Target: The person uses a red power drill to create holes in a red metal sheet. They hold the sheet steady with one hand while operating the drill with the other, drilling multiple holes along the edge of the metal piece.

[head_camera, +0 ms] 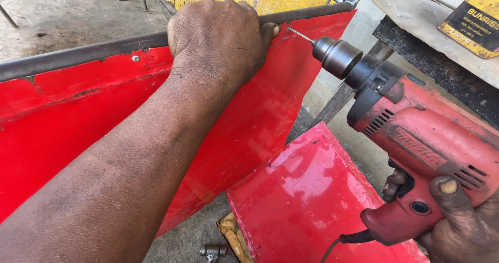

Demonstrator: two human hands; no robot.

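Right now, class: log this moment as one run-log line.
left hand: grips red panel's top edge | right hand: holds red drill | bit: near panel edge

Two glossy red sheet-metal panels show: one large upright panel [78,117] and one smaller panel lying lower [306,200]. There is one red corded electric drill [416,143], one dark steel bar [83,55], one yellow rectangular tin [475,16], and two bare hands, left [215,39] and right [457,216]
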